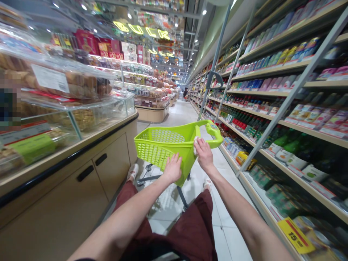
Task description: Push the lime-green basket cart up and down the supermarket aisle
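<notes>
A lime-green plastic shopping cart (163, 148) with perforated walls stands in front of me, its side turned toward me and its handle to the right. My left hand (173, 168) lies against the near wall of its basket, fingers stretched out and holding nothing. At the corner beside the handle, my right hand (204, 154) presses a crumpled white cloth or tissue (195, 145) onto the rim; most of it is hidden under the fingers. The part of the basket's inside that shows holds no goods.
On the left runs a wooden counter (108, 159) with clear cases and packed baked goods. To the right, shelves (272, 116) of drinks stand behind slanted grey metal posts. Pale floor tiles stretch down the aisle, where a person (185, 93) is low near the shelves.
</notes>
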`<action>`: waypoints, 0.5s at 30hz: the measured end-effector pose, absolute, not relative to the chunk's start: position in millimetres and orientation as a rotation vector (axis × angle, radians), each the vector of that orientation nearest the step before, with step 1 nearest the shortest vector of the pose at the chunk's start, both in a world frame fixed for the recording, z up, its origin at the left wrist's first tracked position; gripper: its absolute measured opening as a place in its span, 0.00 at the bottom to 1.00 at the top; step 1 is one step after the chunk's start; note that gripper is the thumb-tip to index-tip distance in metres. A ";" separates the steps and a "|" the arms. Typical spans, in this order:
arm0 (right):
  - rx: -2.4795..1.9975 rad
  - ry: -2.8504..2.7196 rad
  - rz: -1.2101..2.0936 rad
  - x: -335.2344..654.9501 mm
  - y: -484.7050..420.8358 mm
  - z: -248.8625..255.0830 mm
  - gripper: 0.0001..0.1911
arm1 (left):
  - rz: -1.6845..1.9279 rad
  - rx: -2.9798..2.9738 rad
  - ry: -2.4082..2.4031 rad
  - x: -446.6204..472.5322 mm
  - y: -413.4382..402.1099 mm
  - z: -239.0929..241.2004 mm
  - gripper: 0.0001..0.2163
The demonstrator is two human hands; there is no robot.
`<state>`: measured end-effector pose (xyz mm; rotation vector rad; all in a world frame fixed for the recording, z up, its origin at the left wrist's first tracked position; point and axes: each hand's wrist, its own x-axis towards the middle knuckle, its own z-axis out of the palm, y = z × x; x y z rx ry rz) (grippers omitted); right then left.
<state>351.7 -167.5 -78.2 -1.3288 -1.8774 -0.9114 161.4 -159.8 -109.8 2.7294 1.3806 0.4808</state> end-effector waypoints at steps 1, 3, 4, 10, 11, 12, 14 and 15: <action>-1.334 -1.925 -0.906 352.6 -167.5 -84.1 0.21 | 0.482 2.732 1.374 162.1 -160.8 -109.9 0.29; -1.321 -2.044 -0.881 350.8 -168.9 -104.9 0.20 | 0.482 2.736 1.360 162.5 -162.4 -108.8 0.29; -1.310 -2.097 -0.867 348.7 -169.9 -116.9 0.20 | 0.478 2.735 1.356 162.1 -162.8 -107.8 0.28; -1.233 -2.120 -0.821 339.8 -173.5 -124.8 0.21 | 0.466 2.725 1.407 154.0 -157.6 -106.3 0.28; -1.231 -2.053 -0.835 341.4 -173.1 -112.3 0.22 | 0.460 2.720 1.424 152.9 -156.3 -107.5 0.28; -1.240 -1.969 -0.855 344.0 -172.3 -98.0 0.22 | 0.451 2.714 1.438 152.2 -155.3 -108.8 0.28; -1.299 -1.798 -0.896 351.3 -169.7 -70.6 0.22 | 0.431 2.702 1.458 151.9 -153.9 -111.1 0.28; -1.351 -1.733 -0.907 355.0 -168.0 -59.9 0.22 | 0.425 2.701 1.458 152.2 -153.4 -111.8 0.28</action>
